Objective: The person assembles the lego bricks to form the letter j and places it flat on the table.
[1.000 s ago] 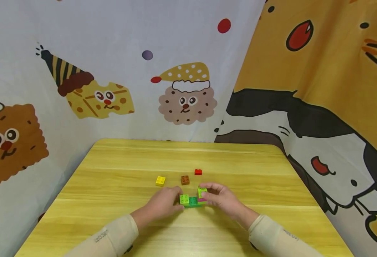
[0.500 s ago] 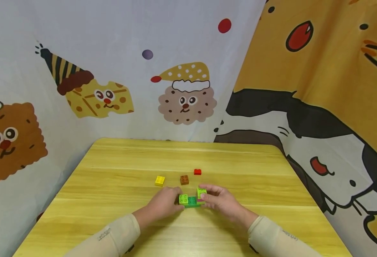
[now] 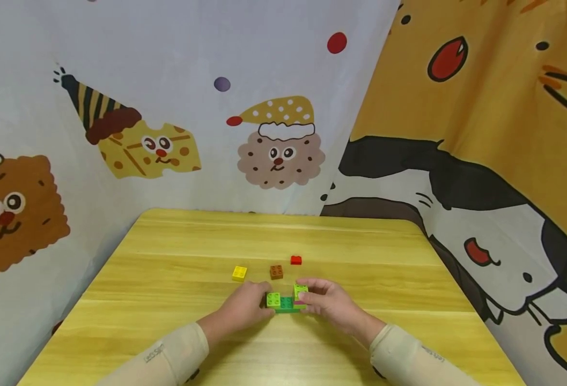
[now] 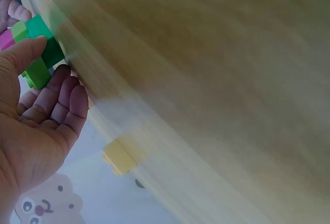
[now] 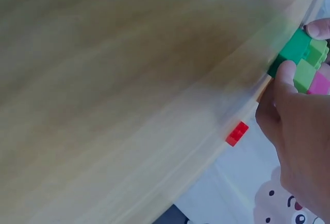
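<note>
A small build of toy building bricks stands on the table between both hands. Its long dark green base brick (image 3: pixel 286 304) carries a lime green brick (image 3: pixel 273 299) at the left end. A taller stack rises at the right end, with a pink brick (image 5: pixel 319 84) between lime green ones. My left hand (image 3: pixel 245 303) pinches the left end, its thumb on the base in the left wrist view. My right hand (image 3: pixel 333 301) grips the right end, thumb on the near side and fingers behind; they partly cover the stack.
Beyond the build lie a yellow brick (image 3: pixel 239 273), a brown brick (image 3: pixel 276 272) and a red brick (image 3: pixel 296 260), all loose on the wooden table (image 3: pixel 191 236). A printed cloth (image 3: pixel 177 53) hangs behind the table.
Both hands keep their hold on the build throughout. The whole scene, bricks and hands together, shifts slightly left in the head view.
</note>
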